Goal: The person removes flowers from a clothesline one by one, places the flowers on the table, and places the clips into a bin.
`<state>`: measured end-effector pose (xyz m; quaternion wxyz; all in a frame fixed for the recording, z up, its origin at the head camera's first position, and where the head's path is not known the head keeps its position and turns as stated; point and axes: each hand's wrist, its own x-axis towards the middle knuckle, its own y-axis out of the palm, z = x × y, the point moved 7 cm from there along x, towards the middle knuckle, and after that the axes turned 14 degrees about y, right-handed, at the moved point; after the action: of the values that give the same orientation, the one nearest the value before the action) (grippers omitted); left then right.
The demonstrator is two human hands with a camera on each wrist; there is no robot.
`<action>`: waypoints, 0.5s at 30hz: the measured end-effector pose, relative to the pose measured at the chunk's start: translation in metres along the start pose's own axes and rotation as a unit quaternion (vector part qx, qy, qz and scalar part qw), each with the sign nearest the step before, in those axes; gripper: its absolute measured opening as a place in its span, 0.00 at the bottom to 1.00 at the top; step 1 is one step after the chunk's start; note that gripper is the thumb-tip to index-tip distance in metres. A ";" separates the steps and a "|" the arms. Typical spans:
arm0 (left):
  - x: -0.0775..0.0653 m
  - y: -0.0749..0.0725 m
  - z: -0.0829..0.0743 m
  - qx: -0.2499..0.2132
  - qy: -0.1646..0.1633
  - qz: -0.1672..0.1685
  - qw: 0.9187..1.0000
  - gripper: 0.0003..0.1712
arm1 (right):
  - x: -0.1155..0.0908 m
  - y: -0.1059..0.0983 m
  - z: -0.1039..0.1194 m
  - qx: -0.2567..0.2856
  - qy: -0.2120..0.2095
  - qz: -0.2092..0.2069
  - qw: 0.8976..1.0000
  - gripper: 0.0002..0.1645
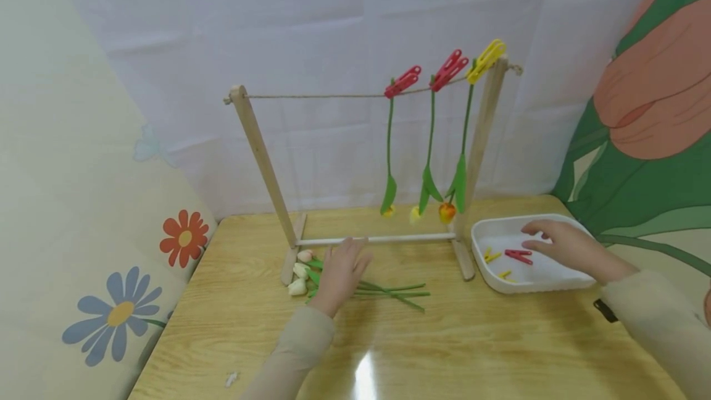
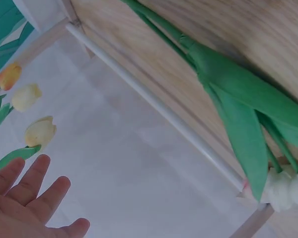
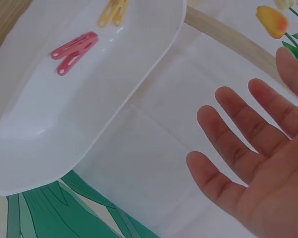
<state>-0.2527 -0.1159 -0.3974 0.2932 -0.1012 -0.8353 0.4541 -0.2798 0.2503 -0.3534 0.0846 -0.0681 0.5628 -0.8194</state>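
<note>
My left hand (image 1: 341,273), fingers spread and holding nothing, is over several tulips lying on the table. Their white and pale pink heads (image 1: 298,287) point left and the green stems (image 1: 389,293) trail right. In the left wrist view the green leaves (image 2: 238,94) lie beyond the fingers. Over the white tray (image 1: 533,287) hovers my right hand (image 1: 563,245), empty, its fingers loosely bent. A red clothespin (image 1: 519,256) and yellow clothespins (image 1: 491,255) lie in the tray. Three tulips hang heads down from a string, held by red clothespins (image 1: 449,71) and a yellow one (image 1: 486,62).
The string (image 1: 316,96) runs between two wooden posts (image 1: 263,165) joined low down by a white rod (image 1: 411,238). A white cloth (image 1: 311,29) hangs behind the table. A small white scrap (image 1: 231,379) lies at the front left, and a black object (image 1: 605,311) near the right sleeve.
</note>
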 end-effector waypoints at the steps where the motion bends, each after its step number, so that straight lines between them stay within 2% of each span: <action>1: 0.001 -0.002 -0.001 -0.004 0.000 -0.003 1.000 0.22 | -0.001 -0.001 0.001 0.001 0.000 -0.002 1.000 0.15; 15: 0.024 -0.018 -0.006 -0.019 0.014 -0.039 0.999 0.24 | -0.013 -0.010 0.031 0.016 -0.016 -0.039 0.999 0.16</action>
<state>-0.2666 -0.1112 -0.3700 0.3201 -0.0805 -0.8430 0.4248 -0.2611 0.2280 -0.3331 0.0625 -0.1013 0.5455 -0.8296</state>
